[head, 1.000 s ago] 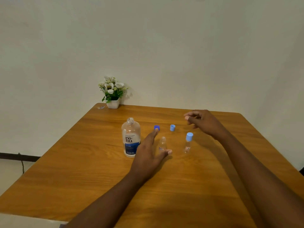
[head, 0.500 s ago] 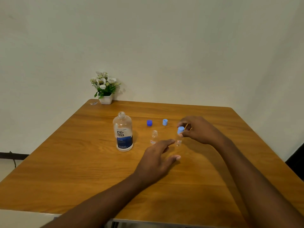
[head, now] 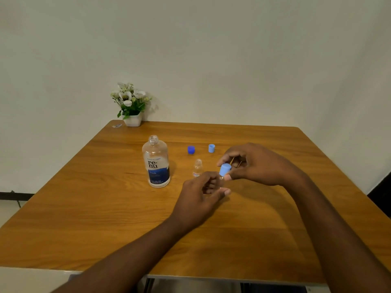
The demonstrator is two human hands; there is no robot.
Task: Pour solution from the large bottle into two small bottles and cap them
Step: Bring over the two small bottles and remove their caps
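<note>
Left tabletop (head: 101, 218) free; large bottle (head: 156, 163), vial (head: 197, 168), blue cap (head: 191, 149), pale cap (head: 211, 148) ahead.

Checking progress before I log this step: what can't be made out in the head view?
Head view:
Held small bottle: body behind fingers of the left hand, fill level unreadable.
Its light blue cap: tight or loose, fingers of the right hand cover its edge.
Open small bottle: clear and too small to read liquid.
Scrap beside flower pot: too small to identify.

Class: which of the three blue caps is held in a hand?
The light blue cap pinched by the right hand; the dark blue cap and other light cap lie loose.
</note>
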